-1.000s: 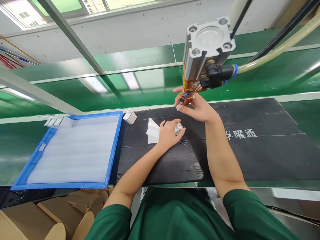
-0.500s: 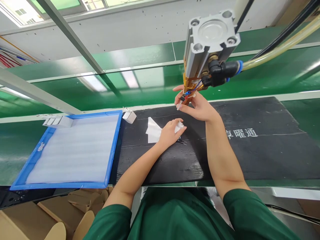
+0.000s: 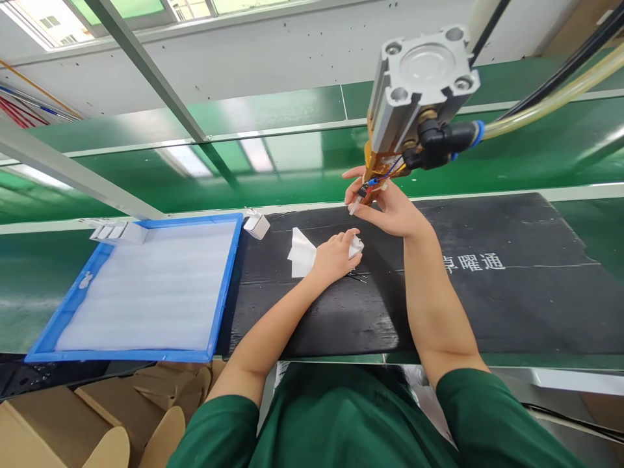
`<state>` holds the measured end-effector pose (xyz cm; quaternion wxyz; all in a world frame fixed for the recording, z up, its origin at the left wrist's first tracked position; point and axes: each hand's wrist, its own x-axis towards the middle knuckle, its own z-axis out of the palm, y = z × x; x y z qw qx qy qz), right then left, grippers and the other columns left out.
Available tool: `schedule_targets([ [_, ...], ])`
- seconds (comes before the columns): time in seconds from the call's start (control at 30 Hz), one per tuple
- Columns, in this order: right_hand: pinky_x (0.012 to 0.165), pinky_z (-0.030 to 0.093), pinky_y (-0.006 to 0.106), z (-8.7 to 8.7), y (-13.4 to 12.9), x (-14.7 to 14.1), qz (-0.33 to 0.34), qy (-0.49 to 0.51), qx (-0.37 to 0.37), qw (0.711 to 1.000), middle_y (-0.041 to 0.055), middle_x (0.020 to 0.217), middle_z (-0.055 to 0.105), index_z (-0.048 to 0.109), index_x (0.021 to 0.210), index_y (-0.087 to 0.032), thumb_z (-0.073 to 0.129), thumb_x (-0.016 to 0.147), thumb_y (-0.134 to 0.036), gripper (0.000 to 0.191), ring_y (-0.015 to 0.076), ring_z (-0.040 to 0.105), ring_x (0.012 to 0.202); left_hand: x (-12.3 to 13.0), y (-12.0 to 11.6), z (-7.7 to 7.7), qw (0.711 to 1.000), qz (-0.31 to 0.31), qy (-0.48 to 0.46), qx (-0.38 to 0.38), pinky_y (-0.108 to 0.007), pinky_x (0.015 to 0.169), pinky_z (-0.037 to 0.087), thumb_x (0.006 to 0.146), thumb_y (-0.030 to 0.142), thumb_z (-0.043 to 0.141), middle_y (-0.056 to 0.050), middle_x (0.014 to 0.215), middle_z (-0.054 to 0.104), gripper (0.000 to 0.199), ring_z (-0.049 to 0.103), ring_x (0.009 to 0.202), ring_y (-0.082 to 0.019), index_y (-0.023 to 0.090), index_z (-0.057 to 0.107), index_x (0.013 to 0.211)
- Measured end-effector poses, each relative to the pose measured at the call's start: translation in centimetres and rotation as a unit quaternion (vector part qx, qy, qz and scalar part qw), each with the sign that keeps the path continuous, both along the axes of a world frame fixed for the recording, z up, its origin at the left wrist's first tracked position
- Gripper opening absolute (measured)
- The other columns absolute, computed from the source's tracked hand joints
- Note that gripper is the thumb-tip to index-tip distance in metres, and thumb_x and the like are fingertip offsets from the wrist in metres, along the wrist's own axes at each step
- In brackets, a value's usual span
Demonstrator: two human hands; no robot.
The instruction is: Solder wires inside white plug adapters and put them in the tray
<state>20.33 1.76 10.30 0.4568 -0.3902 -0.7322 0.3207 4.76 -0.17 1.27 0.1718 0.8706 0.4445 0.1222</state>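
My left hand [image 3: 335, 255] rests on the black mat with its fingers curled round a small white block [image 3: 357, 246]. White paper [image 3: 302, 253] lies flat beside and partly under that hand, and thin dark wires [image 3: 357, 277] stick out near its thumb. Higher up, my right hand [image 3: 390, 209] is wrapped round the lower end of a hanging pneumatic cylinder [image 3: 414, 91]. By its thumb and fingertips sit a small black switch-like part [image 3: 363, 190] with blue and red wires and a pale strip [image 3: 354, 206]. The far side of this grip is hidden.
A blue tray [image 3: 214, 312] lined with white foam stands at the left, with several white blocks [image 3: 119, 233] along its back left corner. Another white block [image 3: 257, 225] is at its back right corner. Air hoses [image 3: 546, 107] run off right. Cardboard [image 3: 63, 422] lies below left.
The view has shifted slightly. My left fingers have moved a little on the white block, leaving more of it showing. The right hand keeps its place at the cylinder.
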Motion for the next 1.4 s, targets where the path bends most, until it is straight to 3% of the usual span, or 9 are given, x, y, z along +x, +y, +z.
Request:
schedule_targets([
  [0.17, 0.072, 0.051, 0.037, -0.1, 0.0, 0.3, 0.003, 0.003, 0.002, 1.0, 0.0034, 0.086, 0.063, 0.052, 0.119, -0.023, 0.067, 0.083, -0.054, 0.05, 0.0196, 0.058, 0.077, -0.4, 1.4, -0.5, 0.956, 0.069, -0.236, -0.16, -0.032, 0.085, 0.049, 0.082, 0.029, 0.069, -0.004, 0.103, 0.067, 0.045, 0.065, 0.098, -0.022, 0.022, 0.052, 0.123],
  [0.33, 0.075, 0.051, 0.036, -0.3, 0.1, 0.7, -0.002, 0.001, -0.001, 1.0, 0.0029, 0.089, 0.063, 0.049, 0.125, -0.025, 0.067, 0.083, -0.052, 0.053, 0.019, 0.059, 0.079, -2.8, 4.0, 0.8, 0.71, 0.201, -0.568, -0.364, -0.026, 0.071, 0.051, 0.086, 0.041, 0.06, -0.007, 0.099, 0.067, 0.032, 0.066, 0.089, -0.019, 0.016, 0.058, 0.106],
  [0.4, 0.075, 0.051, 0.036, -0.4, 0.1, 0.8, 0.003, 0.002, -0.002, 1.0, 0.0024, 0.089, 0.063, 0.049, 0.126, -0.025, 0.067, 0.084, -0.05, 0.053, 0.0186, 0.059, 0.08, -4.1, 4.7, 1.4, 0.665, 0.212, -0.61, -0.375, -0.026, 0.069, 0.051, 0.086, 0.045, 0.058, -0.008, 0.099, 0.066, 0.033, 0.066, 0.09, -0.019, 0.016, 0.059, 0.102],
  [0.53, 0.073, 0.05, 0.035, -0.6, 0.3, 1.2, 0.005, -0.004, 0.005, 1.0, 0.0024, 0.091, 0.062, 0.049, 0.127, -0.026, 0.065, 0.086, -0.047, 0.048, 0.0176, 0.058, 0.077, -6.8, 5.3, 2.1, 0.778, 0.243, -0.531, -0.232, -0.033, 0.082, 0.051, 0.086, 0.041, 0.06, -0.009, 0.103, 0.066, 0.03, 0.064, 0.098, -0.022, 0.017, 0.057, 0.104],
  [0.63, 0.072, 0.051, 0.035, -0.6, 0.4, 1.3, -0.002, -0.011, 0.005, 1.0, 0.0029, 0.09, 0.063, 0.05, 0.124, -0.026, 0.066, 0.085, -0.047, 0.047, 0.018, 0.059, 0.075, -8.3, 5.1, 1.9, 0.921, 0.272, -0.278, -0.001, -0.046, 0.102, 0.042, 0.081, 0.034, 0.069, -0.012, 0.107, 0.065, 0.032, 0.056, 0.114, -0.03, 0.017, 0.058, 0.106],
  [0.7, 0.071, 0.051, 0.036, -0.6, 0.4, 1.4, -0.006, -0.009, 0.001, 1.0, 0.0032, 0.089, 0.064, 0.05, 0.123, -0.026, 0.068, 0.083, -0.047, 0.048, 0.019, 0.059, 0.076, -8.8, 4.9, 1.4, 0.948, 0.277, -0.117, 0.103, -0.053, 0.11, 0.032, 0.082, 0.031, 0.069, -0.015, 0.11, 0.064, 0.031, 0.05, 0.123, -0.034, 0.016, 0.059, 0.108],
  [0.97, 0.071, 0.053, 0.039, -0.7, 0.5, 1.4, -0.017, -0.02, 0.01, 1.0, 0.0063, 0.09, 0.066, 0.056, 0.108, -0.023, 0.065, 0.083, -0.051, 0.039, 0.0224, 0.062, 0.079, -11.0, 6.0, -0.7, 0.91, 0.354, -0.022, 0.214, -0.061, 0.116, 0.019, 0.08, 0.026, 0.069, -0.022, 0.155, 0.024, 0.033, 0.012, 0.148, -0.042, 0.015, 0.058, 0.109],
  [1.17, 0.072, 0.052, 0.041, -0.8, 0.5, 1.4, -0.02, -0.028, 0.017, 0.999, 0.007, 0.088, 0.067, 0.056, 0.097, -0.022, 0.064, 0.083, -0.054, 0.036, 0.0219, 0.062, 0.076, -13.5, 6.5, -0.3, 0.905, 0.371, -0.186, 0.089, -0.048, 0.108, 0.04, 0.075, 0.019, 0.068, -0.017, 0.132, 0.05, 0.043, 0.045, 0.131, -0.034, 0.021, 0.058, 0.117],
  [1.4, 0.069, 0.053, 0.042, -1.1, 0.7, 1.7, -0.025, -0.048, 0.032, 0.998, 0.0078, 0.087, 0.068, 0.058, 0.104, -0.022, 0.06, 0.084, -0.057, 0.041, 0.0219, 0.063, 0.071, -14.1, 5.4, 3.9, 0.72, 0.334, -0.59, -0.146, -0.036, 0.077, 0.056, 0.087, 0.046, 0.053, -0.008, 0.105, 0.064, 0.036, 0.065, 0.096, -0.022, 0.022, 0.052, 0.115],
])
